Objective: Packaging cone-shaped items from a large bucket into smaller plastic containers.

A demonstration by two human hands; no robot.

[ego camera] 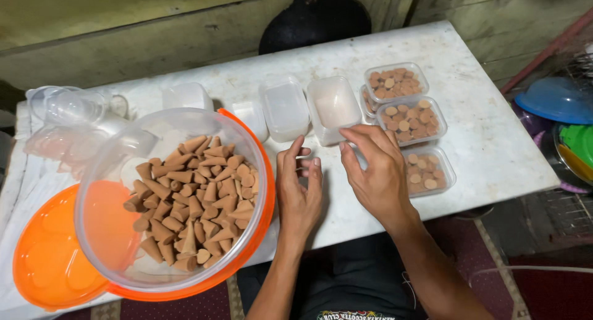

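Nearest you, the big clear tub with the orange rim lies tipped toward you at the table's front edge, resting partly on its orange lid, with a heap of brown cones spilling toward its mouth. That tilt looks like the first risk: a nudge from your left forearm could roll the tub or send cones off the edge onto the floor.

Just beside the tub, your left hand rests on the white tabletop, fingers loosely curled and holding nothing that you can see. Your right hand hovers next to it, fingers bent and half spread, also empty, its fingertips touching or almost touching the near wall of an empty clear box.

That light box stands just beyond your hands, with another empty box to its left. Pressed carelessly, either would probably slide or tip.

To the right, three filled boxes of cones sit close together, without lids. A sweep of your right wrist could knock the nearest one over.

Farthest left, a stack of clear lids sits near the back edge.
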